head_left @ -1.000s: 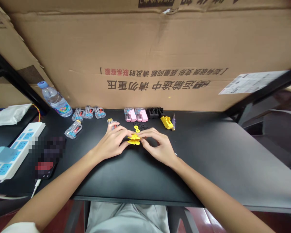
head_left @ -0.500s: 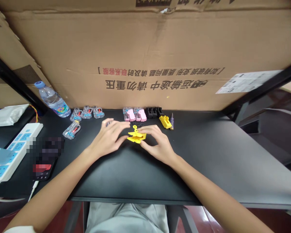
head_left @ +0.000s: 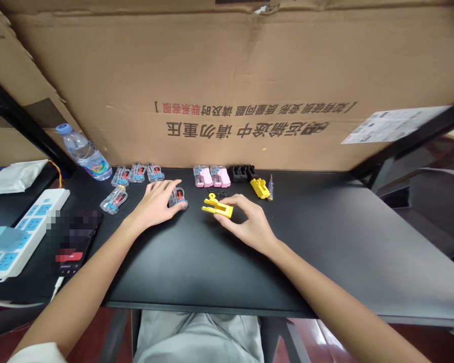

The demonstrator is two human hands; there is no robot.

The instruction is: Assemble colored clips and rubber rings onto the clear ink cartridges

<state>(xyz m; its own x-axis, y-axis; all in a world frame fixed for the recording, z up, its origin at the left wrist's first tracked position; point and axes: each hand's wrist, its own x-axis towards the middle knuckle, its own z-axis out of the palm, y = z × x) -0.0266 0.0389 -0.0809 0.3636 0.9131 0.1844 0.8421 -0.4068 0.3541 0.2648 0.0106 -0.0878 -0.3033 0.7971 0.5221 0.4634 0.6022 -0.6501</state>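
My right hand pinches a yellow plastic housing between thumb and fingers, just above the table; its two prongs point left. My left hand reaches over a clear plastic mechanism with red and blue parts. Its thumb and index finger are spread around that piece, and whether they press on it I cannot tell. A yellow ring and several small black rings lie behind the held housing.
Toward the back stand pink-and-clear pieces, black pieces, another yellow housing and a small screwdriver. More clear mechanisms, a water bottle, a phone and a power strip are left. Cardboard walls the back.
My left hand has moved left, away from the yellow housing, to the clear mechanism. My right hand still holds the housing, now turned so its prongs and opening show differently.
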